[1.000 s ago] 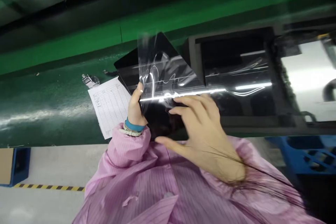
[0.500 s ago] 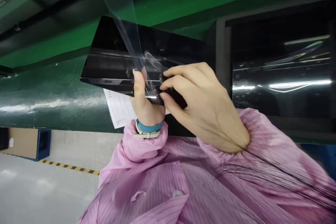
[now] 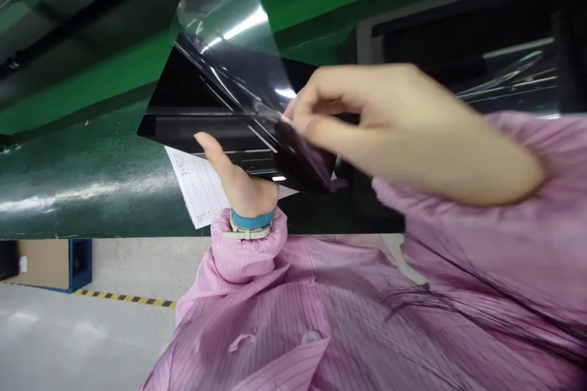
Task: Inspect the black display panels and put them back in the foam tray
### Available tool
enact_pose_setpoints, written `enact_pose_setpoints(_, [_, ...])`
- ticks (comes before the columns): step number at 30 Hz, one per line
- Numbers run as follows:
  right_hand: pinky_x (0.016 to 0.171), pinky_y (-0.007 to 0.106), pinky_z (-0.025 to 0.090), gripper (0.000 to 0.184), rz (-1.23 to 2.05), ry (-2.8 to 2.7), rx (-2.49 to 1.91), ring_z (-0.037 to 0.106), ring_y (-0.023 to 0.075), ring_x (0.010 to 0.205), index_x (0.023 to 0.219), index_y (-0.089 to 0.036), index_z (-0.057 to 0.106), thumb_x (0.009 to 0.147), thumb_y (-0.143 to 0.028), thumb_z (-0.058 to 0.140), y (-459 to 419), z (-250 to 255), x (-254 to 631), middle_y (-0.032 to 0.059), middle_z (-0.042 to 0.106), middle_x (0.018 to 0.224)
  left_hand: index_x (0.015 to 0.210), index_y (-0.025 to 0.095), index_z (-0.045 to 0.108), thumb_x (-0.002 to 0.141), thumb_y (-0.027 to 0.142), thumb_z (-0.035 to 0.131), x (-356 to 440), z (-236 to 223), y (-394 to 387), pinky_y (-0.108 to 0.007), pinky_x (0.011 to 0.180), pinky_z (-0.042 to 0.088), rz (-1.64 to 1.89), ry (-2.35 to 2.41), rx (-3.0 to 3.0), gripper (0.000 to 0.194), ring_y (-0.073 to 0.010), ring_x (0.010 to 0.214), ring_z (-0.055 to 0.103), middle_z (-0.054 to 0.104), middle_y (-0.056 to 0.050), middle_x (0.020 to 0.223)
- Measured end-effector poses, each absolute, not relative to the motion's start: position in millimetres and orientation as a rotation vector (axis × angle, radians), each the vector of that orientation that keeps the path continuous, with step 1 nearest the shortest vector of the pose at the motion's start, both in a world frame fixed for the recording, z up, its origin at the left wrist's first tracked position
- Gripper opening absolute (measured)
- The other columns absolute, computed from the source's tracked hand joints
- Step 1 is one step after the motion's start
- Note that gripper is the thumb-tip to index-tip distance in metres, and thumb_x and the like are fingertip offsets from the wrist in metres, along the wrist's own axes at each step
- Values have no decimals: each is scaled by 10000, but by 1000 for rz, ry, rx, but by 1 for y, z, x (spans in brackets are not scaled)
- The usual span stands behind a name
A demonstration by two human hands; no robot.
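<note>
A glossy black panel (image 3: 177,91) is held tilted above the green bench. My left hand (image 3: 245,186) bears it at the near edge, with the fingers hidden beneath it and the thumb stretched up over its front. Clear plastic film (image 3: 229,6) rises off the panel's face in a wide curl that catches the light. Closed in a pinch, my right hand (image 3: 380,128) grips the film's edge near the panel's right side. This hand is slightly smeared by motion. How much film still lies against the panel cannot be told.
Under the panel, a printed sheet (image 3: 195,189) with a grid lies on the green bench (image 3: 82,177). Another dark glossy panel (image 3: 509,67) is at the right. A blue-framed box (image 3: 80,263) and striped floor tape (image 3: 126,298) are at the lower left.
My right hand has moved right and up from the panel, pulling the film into a broad curl. The left thumb has shifted left, and the panel has shifted slightly.
</note>
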State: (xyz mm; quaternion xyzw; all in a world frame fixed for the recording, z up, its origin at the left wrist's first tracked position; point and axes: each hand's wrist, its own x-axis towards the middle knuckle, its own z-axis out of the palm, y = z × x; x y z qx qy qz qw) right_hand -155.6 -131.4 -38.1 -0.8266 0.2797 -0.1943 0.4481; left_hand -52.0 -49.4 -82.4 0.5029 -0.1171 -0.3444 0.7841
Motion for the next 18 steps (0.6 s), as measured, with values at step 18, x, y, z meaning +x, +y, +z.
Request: enact_pose_setpoints(18, [695, 307, 653, 150, -546, 595, -1800, 711, 165, 894, 973, -197, 648, 1003, -318, 565, -171, -30, -173, -25, 678, 929, 1397, 370, 526, 971, 739, 56, -49, -70, -42, -440, 1248, 356, -841, -368, 919, 733, -239, 1523, 344, 612, 22, 1423])
